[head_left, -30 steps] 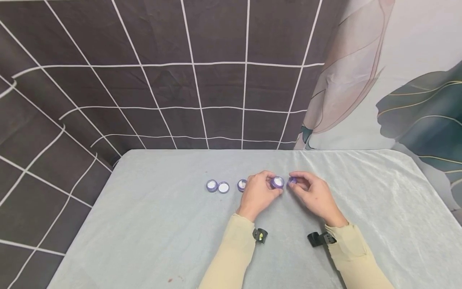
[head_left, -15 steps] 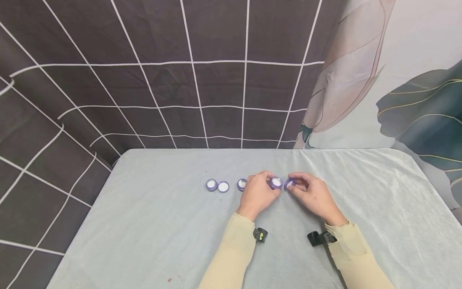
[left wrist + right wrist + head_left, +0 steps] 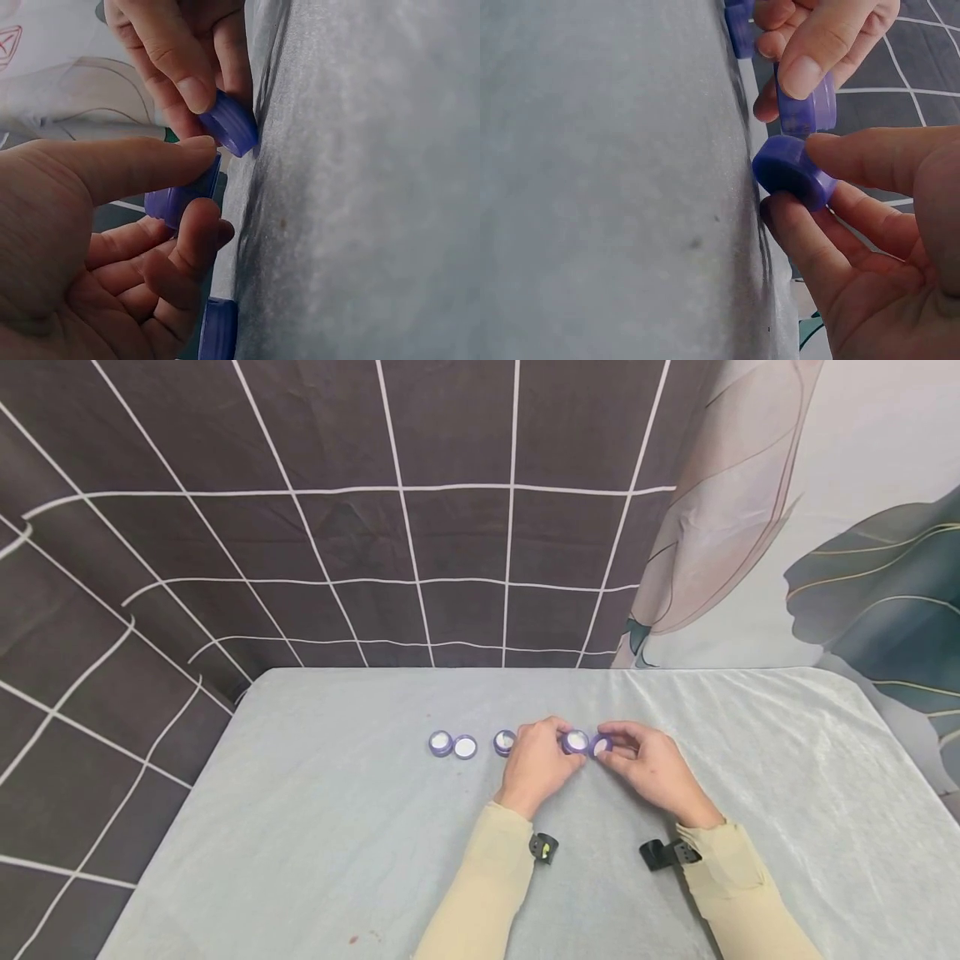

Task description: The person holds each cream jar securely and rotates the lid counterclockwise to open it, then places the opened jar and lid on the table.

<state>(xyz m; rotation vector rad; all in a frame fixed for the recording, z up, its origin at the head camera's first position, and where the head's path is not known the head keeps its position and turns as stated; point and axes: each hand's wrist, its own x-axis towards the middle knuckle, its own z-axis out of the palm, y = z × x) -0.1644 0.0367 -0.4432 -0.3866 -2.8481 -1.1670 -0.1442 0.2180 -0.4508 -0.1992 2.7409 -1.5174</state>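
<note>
My left hand (image 3: 534, 768) pinches a small round purple jar (image 3: 575, 742) with a whitish top between thumb and fingers. In the left wrist view that jar (image 3: 178, 201) is seen from its side, the thumb lying over it. Close beside it, my right hand (image 3: 651, 768) holds a purple screw lid (image 3: 601, 745) by the edge, its white inner face tilted up. The right wrist view shows the lid (image 3: 795, 169) leaning, its lower edge right at the cloth and its rim by the jar. Another purple jar (image 3: 504, 741) stands left of my left hand, partly hidden by it.
Farther left on the grey cloth-covered table (image 3: 322, 827) are a purple jar (image 3: 440, 742) and a white-faced purple lid (image 3: 465, 747), side by side. A dark checked curtain (image 3: 450, 543) hangs behind the table, with a leaf-patterned curtain (image 3: 750, 552) at the right.
The lid in my right hand has turned from nearly edge-on to show its white face, and has come down slightly beside the jar. The left hand and its jar have barely moved.
</note>
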